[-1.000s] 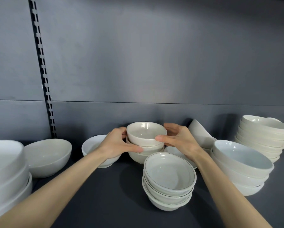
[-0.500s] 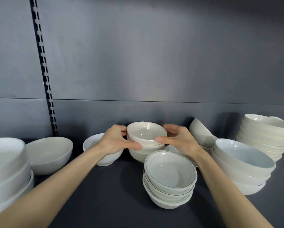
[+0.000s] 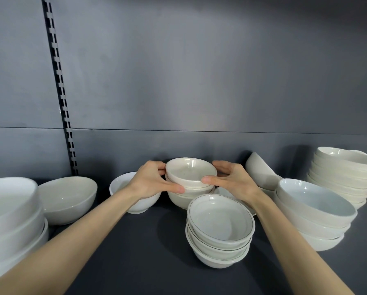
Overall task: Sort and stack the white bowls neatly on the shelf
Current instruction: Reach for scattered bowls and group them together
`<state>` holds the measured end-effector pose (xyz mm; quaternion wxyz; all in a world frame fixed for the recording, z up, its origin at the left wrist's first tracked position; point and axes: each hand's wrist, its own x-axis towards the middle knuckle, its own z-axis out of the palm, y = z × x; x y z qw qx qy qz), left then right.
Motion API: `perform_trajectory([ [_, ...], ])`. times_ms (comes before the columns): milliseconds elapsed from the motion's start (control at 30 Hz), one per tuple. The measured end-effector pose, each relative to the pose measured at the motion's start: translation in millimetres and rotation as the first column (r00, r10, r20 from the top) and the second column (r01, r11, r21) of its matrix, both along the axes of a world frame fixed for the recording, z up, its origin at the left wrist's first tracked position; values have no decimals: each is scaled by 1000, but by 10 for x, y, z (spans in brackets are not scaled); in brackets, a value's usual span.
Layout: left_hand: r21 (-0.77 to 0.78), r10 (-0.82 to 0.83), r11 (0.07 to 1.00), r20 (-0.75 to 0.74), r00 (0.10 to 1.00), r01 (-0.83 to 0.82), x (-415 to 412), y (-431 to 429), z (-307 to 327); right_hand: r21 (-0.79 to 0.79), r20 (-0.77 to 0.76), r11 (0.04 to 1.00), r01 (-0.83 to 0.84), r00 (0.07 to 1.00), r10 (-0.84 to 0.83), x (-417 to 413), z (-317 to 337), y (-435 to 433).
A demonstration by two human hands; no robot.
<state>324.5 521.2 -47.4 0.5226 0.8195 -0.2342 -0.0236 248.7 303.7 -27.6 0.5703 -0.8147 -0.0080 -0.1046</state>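
A small cream glazed ceramic bowl [image 3: 191,171] sits slightly tilted atop a short stack of matching cream bowls [image 3: 179,200] at the back of the dark grey shelf [image 3: 140,241]. The left hand [image 3: 150,182] and right hand [image 3: 233,180] curl round its opposite sides, thumbs on the near wall, a grip that appears meant to centre it squarely.

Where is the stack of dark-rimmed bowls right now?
Head view: the dark-rimmed stack stands front and centre on the shelf, directly before the cream stack and left of the wide-bowl stack.
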Motion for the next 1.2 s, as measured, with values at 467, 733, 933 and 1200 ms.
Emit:
perform_trajectory([
  [467,242,-22,970,-18,1000,25,-110,74,262,-272,-36,962,-28,999,19,-126,194,35],
  [733,455,-1,887,184,983,-84,-371,214,561,-594,-18,803,51,997,-76,-267,391,117],
  [933,545,21,809,344,939,-217,-575,467,676,-715,3,698,43,998,-59,-432,491,288],
  [1200,563,180,757,309,934,-332,-800,899,285,-699,54,714,-23,995,85,-552,461,674],
])
